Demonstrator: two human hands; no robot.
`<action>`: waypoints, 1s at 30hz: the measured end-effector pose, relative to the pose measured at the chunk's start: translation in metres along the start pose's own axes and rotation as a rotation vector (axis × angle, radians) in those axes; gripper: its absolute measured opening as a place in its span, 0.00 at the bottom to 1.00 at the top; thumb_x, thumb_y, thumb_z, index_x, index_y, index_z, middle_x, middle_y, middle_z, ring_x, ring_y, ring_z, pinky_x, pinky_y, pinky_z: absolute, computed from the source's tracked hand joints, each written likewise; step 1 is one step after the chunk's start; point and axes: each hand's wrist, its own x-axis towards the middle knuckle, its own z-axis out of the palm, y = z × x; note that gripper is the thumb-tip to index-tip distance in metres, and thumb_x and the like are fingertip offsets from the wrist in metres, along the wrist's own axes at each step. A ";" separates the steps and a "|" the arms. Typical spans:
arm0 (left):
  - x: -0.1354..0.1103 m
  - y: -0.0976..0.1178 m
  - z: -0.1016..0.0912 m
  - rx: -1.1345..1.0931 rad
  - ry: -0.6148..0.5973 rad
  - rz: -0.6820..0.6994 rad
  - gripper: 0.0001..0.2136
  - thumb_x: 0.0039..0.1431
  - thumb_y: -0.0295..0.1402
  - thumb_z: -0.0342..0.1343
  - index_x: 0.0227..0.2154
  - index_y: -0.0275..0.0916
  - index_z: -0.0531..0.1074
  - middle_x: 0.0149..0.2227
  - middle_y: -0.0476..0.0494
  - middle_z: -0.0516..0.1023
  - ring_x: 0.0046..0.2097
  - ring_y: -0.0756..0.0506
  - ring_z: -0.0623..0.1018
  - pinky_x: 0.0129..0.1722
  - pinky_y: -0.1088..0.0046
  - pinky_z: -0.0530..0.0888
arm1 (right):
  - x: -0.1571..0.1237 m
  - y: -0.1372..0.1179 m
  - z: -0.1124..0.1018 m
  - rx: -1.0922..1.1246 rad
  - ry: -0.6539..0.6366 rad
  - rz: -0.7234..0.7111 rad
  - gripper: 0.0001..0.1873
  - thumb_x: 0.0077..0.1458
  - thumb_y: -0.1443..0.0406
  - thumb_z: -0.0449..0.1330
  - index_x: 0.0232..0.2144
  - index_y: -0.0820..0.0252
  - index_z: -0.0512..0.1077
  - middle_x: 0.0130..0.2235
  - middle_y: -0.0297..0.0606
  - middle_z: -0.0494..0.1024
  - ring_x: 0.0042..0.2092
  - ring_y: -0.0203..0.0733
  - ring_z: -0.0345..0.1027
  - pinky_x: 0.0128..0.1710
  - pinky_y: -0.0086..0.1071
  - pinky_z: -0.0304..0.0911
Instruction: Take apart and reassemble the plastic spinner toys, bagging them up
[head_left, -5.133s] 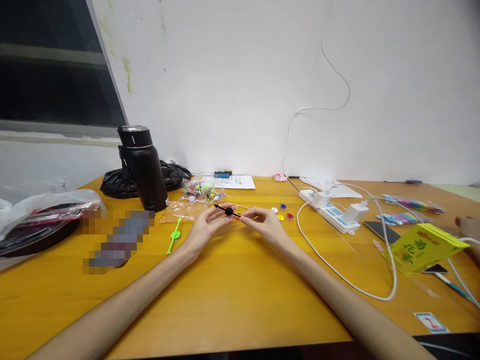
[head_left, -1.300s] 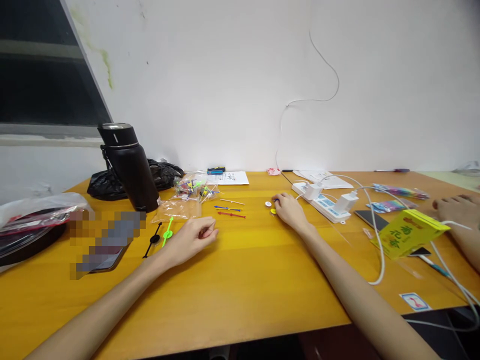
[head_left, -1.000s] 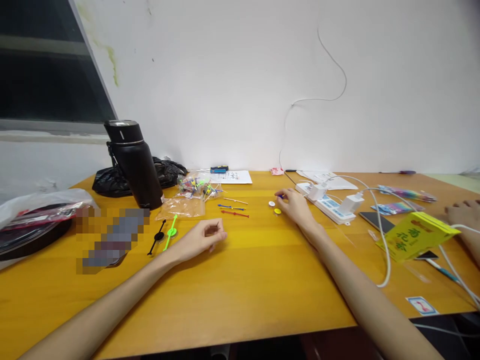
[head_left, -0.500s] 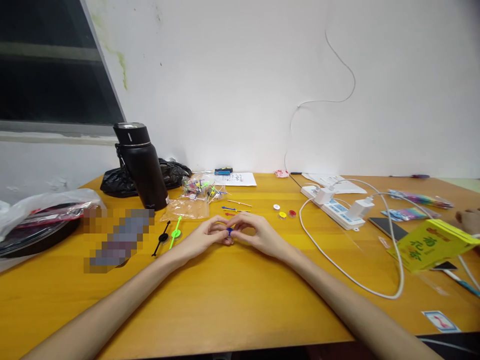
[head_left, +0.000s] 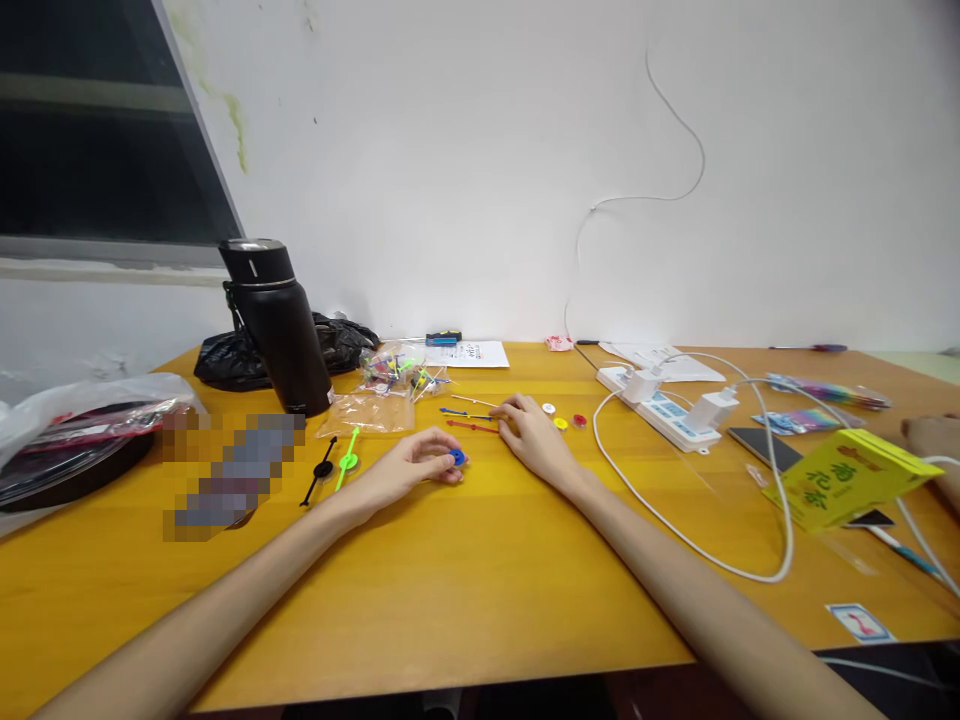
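Observation:
Between the thumb and fingers of my left hand is a small round blue plastic disc, held just above the table. My right hand is over the table with fingers bent and thumb apart. Its fingertips are at the right ends of a blue arrow-shaped pointer and a red one; whether they touch is unclear. A thin white stick lies behind these. Just right of that hand are a white disc, a yellow disc and a red disc. Left of my left hand lie a green pointer and a black pointer, each with a disc at its middle.
Behind my left hand lie a clear bag and a bag of small coloured parts. A black bottle stands at left. On the right are a power strip, looping white cables, a yellow box and another person's hand.
My right hand has left the blue disc and moved right and forward to the pointers. My left hand keeps the disc. The view has shifted slightly.

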 end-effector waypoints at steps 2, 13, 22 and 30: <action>0.001 -0.001 0.000 0.004 -0.002 0.001 0.15 0.57 0.40 0.66 0.41 0.36 0.72 0.42 0.41 0.79 0.41 0.47 0.80 0.52 0.61 0.72 | 0.001 0.000 0.000 0.003 -0.009 -0.011 0.11 0.64 0.70 0.54 0.43 0.58 0.76 0.45 0.43 0.75 0.50 0.47 0.68 0.51 0.39 0.63; 0.003 -0.004 -0.003 0.009 -0.028 0.013 0.16 0.57 0.40 0.66 0.42 0.36 0.72 0.42 0.40 0.79 0.41 0.47 0.79 0.52 0.62 0.72 | 0.001 -0.003 -0.001 0.102 -0.065 -0.123 0.14 0.65 0.72 0.53 0.44 0.57 0.77 0.45 0.42 0.74 0.49 0.46 0.67 0.53 0.40 0.63; 0.001 -0.002 -0.002 0.017 -0.027 0.012 0.16 0.57 0.41 0.66 0.43 0.36 0.72 0.42 0.41 0.79 0.41 0.47 0.79 0.51 0.62 0.72 | 0.001 -0.005 -0.001 0.062 -0.087 -0.118 0.16 0.66 0.71 0.51 0.47 0.56 0.76 0.46 0.42 0.74 0.51 0.47 0.66 0.55 0.41 0.63; 0.002 -0.005 -0.003 0.018 -0.031 0.016 0.15 0.58 0.40 0.65 0.43 0.36 0.72 0.42 0.40 0.78 0.41 0.47 0.79 0.51 0.62 0.73 | 0.001 0.000 -0.004 -0.027 -0.033 -0.008 0.13 0.66 0.69 0.53 0.46 0.55 0.76 0.46 0.41 0.75 0.50 0.46 0.67 0.51 0.38 0.62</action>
